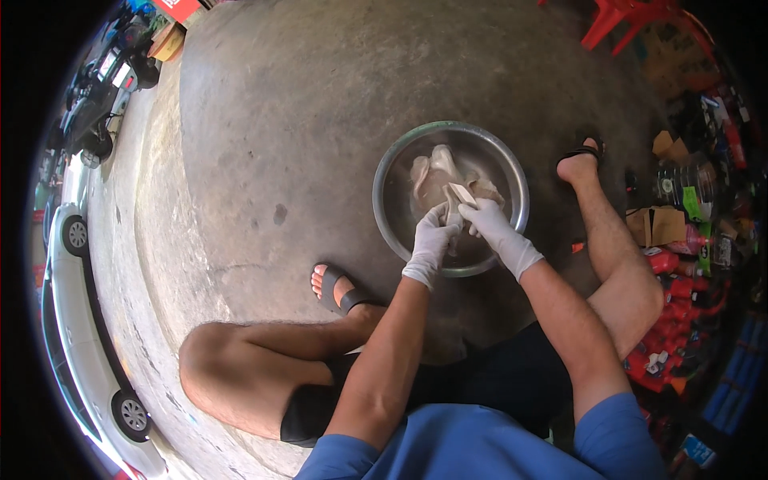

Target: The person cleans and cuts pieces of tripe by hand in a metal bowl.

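Note:
A round metal basin [382, 204] stands on the floor between my feet. Pale, soft, folded pieces [442, 164] that look like raw meat or tripe lie in it. My left hand [433, 236], in a white glove, is closed on a strip of this pale soft material [450, 210] over the basin. My right hand [494, 226], gloved in white too, grips a small flat pale blade-like tool [461, 194]. Its tip points up and left, close to the strip. Whether the tool touches the strip I cannot tell, and my right fingers hide its handle.
Concrete floor [280, 144] surrounds the basin, with my sandalled feet on both sides. Boxes, bottles and red packages [680, 280] are piled along the right. A red plastic stool [620, 20] stands at the far right. Beyond the floor's left edge are a silver car [84, 320] and motorbikes [100, 96].

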A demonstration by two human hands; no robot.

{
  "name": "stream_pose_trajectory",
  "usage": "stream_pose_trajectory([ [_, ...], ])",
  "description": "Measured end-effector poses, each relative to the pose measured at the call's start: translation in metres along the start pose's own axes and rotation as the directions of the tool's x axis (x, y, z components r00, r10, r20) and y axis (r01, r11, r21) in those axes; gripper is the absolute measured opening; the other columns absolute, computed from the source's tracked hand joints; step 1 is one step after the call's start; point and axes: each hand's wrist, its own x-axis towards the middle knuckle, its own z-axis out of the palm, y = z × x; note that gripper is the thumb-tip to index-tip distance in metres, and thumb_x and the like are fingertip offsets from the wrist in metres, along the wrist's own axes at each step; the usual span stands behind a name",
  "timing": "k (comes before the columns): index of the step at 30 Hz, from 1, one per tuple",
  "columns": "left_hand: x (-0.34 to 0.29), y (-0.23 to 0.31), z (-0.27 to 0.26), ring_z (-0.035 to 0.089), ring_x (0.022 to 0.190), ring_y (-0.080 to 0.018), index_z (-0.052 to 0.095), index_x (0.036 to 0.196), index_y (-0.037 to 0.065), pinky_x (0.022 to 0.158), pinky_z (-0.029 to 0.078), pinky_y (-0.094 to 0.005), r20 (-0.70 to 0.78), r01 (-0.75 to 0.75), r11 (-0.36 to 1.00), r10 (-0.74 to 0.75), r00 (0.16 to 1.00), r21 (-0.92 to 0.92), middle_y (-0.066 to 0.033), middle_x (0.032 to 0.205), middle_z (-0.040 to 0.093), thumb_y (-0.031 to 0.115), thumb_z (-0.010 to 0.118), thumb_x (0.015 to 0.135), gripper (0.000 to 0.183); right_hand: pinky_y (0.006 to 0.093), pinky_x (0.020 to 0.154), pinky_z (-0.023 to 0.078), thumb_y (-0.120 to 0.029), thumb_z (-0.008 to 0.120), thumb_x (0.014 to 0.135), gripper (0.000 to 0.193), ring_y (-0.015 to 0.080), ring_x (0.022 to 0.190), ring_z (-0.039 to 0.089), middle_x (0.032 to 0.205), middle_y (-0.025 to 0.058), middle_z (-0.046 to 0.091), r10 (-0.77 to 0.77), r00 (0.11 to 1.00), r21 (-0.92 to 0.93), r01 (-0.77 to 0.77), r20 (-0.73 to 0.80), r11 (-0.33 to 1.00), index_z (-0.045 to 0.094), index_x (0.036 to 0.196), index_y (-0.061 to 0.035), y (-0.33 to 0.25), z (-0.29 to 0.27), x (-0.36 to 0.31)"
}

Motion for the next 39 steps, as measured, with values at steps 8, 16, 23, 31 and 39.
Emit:
stream_pose_trajectory([
  [8, -0.012, -0.009, 0.009, 0.058, 0.073, -0.0085, 0.059, 0.112, -0.002, 0.064, 0.049, -0.0233, -0.062, -0.018, 0.985, 0.029, 0.998, 0.171, -0.0027, 0.089, 0.064, 0.005, 0.066, 0.080, 0.033, 0.0256, 0.046, 0.040, -0.013, 0.060, 0.089, 0.013, 0.0113, 0.052, 0.053, 0.066, 0.0037, 0.059, 0.113, 0.994, 0.377, -0.109, 0.014, 0.920, 0.062, 0.086, -0.0013, 0.002, -0.014, 0.015],
  [16, -0.009, -0.009, 0.006, 0.058, 0.066, -0.0108, 0.061, 0.110, -0.001, 0.055, 0.049, -0.0253, -0.006, 0.047, 0.979, -0.046, 0.999, 0.196, -0.0033, 0.085, 0.064, 0.008, 0.064, 0.081, 0.030, 0.0263, 0.048, 0.043, -0.014, 0.057, 0.091, 0.015, 0.0121, 0.055, 0.055, 0.073, 0.0057, 0.062, 0.114, 0.993, 0.360, -0.115, 0.024, 0.926, 0.061, 0.095, 0.0001, 0.006, -0.013, 0.017],
  [23, -0.004, -0.015, 0.016, 0.055, 0.066, -0.0083, 0.063, 0.111, 0.002, 0.058, 0.046, -0.0233, -0.092, 0.010, 1.000, -0.010, 0.996, 0.006, 0.0009, 0.082, 0.062, 0.009, 0.063, 0.083, 0.029, 0.0353, 0.056, 0.048, -0.014, 0.051, 0.092, 0.015, 0.0212, 0.061, 0.061, 0.079, 0.0123, 0.064, -0.357, 0.927, -0.490, 0.259, -0.118, 0.832, 0.059, 0.099, -0.0036, 0.022, -0.028, 0.010],
  [31, -0.006, -0.015, 0.001, 0.052, 0.046, -0.0121, 0.061, 0.096, 0.004, 0.042, 0.043, -0.0246, -0.031, 0.090, 0.993, -0.092, 0.995, -0.078, -0.0017, 0.067, 0.058, 0.011, 0.062, 0.084, 0.014, 0.0484, 0.065, 0.048, -0.022, 0.055, 0.088, 0.014, 0.0364, 0.076, 0.063, 0.080, 0.0144, 0.063, -0.550, 0.814, -0.770, 0.469, 0.186, 0.433, 0.056, 0.088, -0.0072, -0.012, -0.015, -0.041],
  [39, -0.010, -0.010, 0.015, 0.054, 0.053, -0.0126, 0.062, 0.101, 0.003, 0.046, 0.045, -0.0254, -0.004, 0.078, 0.942, -0.084, 0.996, -0.326, -0.0013, 0.074, 0.060, 0.005, 0.057, 0.084, 0.018, 0.0475, 0.063, 0.049, -0.019, 0.054, 0.088, 0.011, 0.0346, 0.074, 0.063, 0.078, 0.0121, 0.063, -0.585, 0.792, -0.799, 0.460, 0.172, 0.388, 0.056, 0.089, -0.0083, -0.001, -0.018, -0.023],
])
